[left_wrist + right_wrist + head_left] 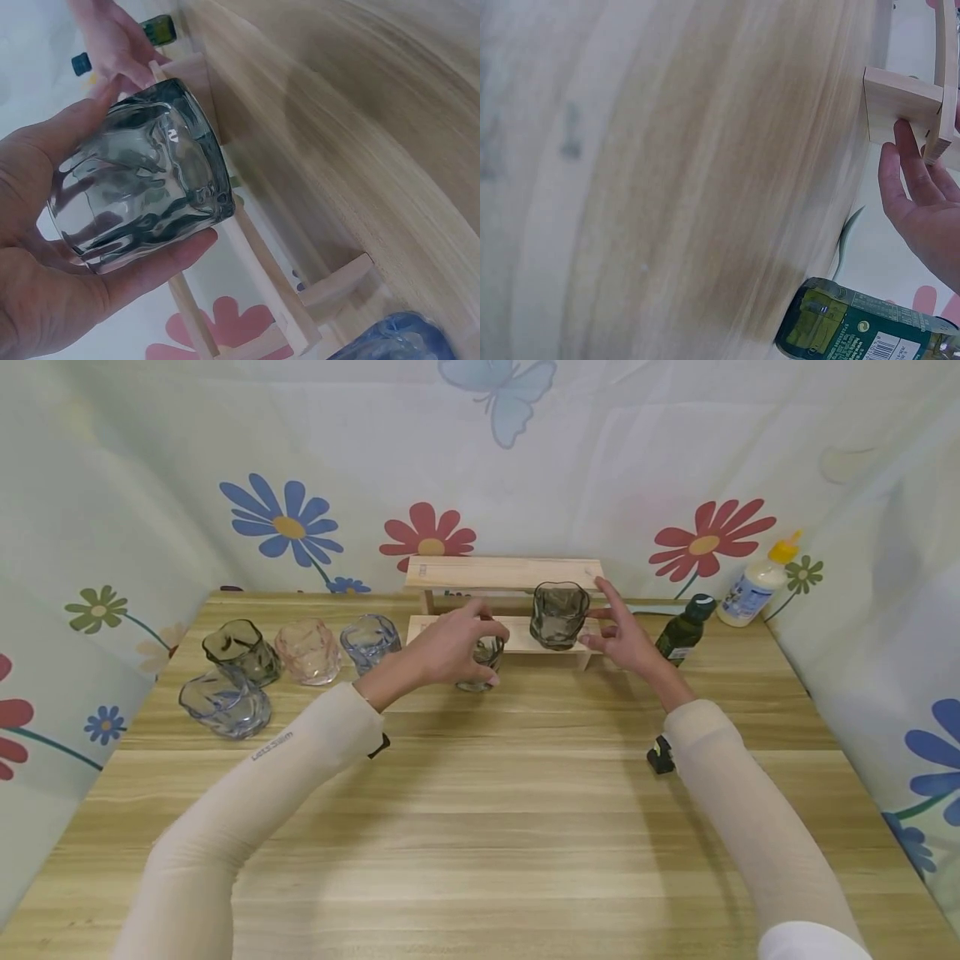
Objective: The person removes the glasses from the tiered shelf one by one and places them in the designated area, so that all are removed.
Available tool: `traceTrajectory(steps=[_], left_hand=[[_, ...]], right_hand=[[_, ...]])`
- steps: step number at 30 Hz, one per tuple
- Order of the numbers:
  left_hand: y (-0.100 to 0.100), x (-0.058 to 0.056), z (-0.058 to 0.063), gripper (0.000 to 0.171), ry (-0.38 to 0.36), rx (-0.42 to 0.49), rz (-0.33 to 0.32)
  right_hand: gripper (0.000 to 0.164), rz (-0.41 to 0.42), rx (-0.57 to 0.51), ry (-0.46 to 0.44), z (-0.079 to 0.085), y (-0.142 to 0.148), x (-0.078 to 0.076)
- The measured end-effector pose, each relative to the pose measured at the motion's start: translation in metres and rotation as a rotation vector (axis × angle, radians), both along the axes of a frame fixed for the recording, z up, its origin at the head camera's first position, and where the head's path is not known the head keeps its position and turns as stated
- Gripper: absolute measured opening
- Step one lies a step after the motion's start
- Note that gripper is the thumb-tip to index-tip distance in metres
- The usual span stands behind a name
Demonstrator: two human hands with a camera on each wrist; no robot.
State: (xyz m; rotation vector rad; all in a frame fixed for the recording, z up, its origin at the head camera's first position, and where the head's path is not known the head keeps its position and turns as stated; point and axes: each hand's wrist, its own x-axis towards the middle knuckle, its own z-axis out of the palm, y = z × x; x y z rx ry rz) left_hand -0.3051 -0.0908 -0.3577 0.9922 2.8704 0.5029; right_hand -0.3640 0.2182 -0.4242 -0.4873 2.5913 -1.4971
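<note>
My left hand [457, 643] grips a wavy, smoky grey-green glass [142, 172] between thumb and fingers, in front of the lower shelf of a small two-tier wooden rack [502, 572]. In the left wrist view the glass lies across the palm side, its thick base pointing away. On the right part of the lower shelf stands a second, dark grey glass [559, 614]. Beside it is my right hand [626, 643], fingers spread, with the fingertips right at the rack's end. The right wrist view shows those fingers [915, 169] extended near the shelf.
Left of the rack are a blue glass [371, 639], a pink glass [307, 652], a dark green glass [242, 652] and a pale blue glass [225, 706]. To the right stand a green bottle [684, 631] and a yellow-capped white bottle [752, 589]. A flowered curtain [600, 460] hangs behind.
</note>
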Motion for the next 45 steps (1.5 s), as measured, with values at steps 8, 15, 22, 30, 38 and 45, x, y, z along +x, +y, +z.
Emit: traceTrajectory(steps=[8,15,22,30,38,45], left_hand=[[-0.015,0.024,0.001,0.059,0.041,0.013,-0.001],[-0.037,0.042,-0.006,0.054,0.056,0.032,0.061],[-0.060,0.056,-0.012,0.057,0.091,0.046,0.082],[-0.083,0.072,-0.019,0.059,0.105,0.043,0.113],[-0.111,0.082,-0.025,0.061,0.065,0.014,0.210],[-0.134,0.087,-0.030,0.062,0.103,0.008,0.254]], right_hand=[[0.091,-0.005,0.002,-0.005,0.000,-0.001,-0.001],[0.091,-0.004,0.001,-0.012,0.001,-0.002,-0.001],[0.091,0.001,-0.013,-0.006,0.002,-0.001,-0.001],[0.092,0.006,-0.020,0.007,-0.001,0.000,-0.001],[0.092,0.005,-0.019,0.001,-0.001,0.000,-0.001],[0.092,-0.001,-0.008,0.008,-0.001,0.000,-0.001]])
